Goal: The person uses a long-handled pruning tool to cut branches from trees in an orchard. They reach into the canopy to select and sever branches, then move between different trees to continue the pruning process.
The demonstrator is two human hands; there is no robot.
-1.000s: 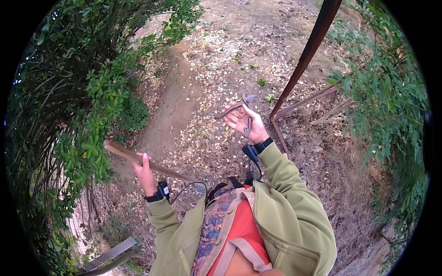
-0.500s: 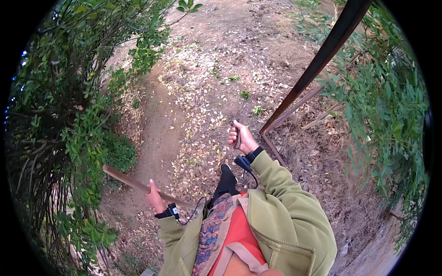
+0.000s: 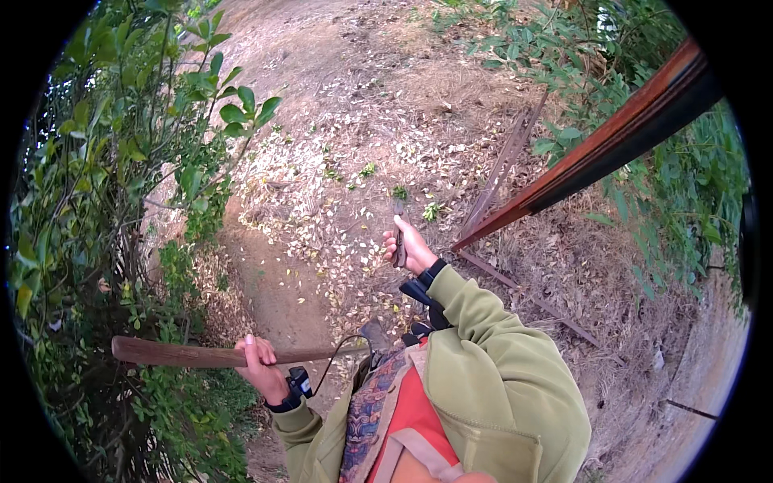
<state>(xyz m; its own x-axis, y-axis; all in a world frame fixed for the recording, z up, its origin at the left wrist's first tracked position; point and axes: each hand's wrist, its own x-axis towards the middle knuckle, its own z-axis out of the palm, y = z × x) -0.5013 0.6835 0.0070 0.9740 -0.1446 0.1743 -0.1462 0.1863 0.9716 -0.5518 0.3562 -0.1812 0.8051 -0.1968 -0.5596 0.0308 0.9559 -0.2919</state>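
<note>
My left hand [image 3: 259,364] grips a long brown wooden stick [image 3: 181,353] that lies level and points left into the bushes. My right hand [image 3: 411,248] is closed around a small dark tool [image 3: 399,240] whose thin end points away from me over the leaf-strewn ground. Both arms wear olive-green sleeves, each with a dark band at the wrist. A thin cable runs from the left wrist toward my chest.
Dense green bushes [image 3: 105,201] fill the left side. A slanted rusty metal bar [image 3: 596,157] crosses the upper right, with thin rods [image 3: 499,173] lying on the ground beside it. More shrubs [image 3: 676,185] stand at the right. A dirt path [image 3: 274,282] with dry leaves runs ahead.
My right hand, open with spread fingers a second ago, has closed on the small tool. The left hand keeps hold of the stick, whose tip has dropped until it lies level. The view has shifted forward.
</note>
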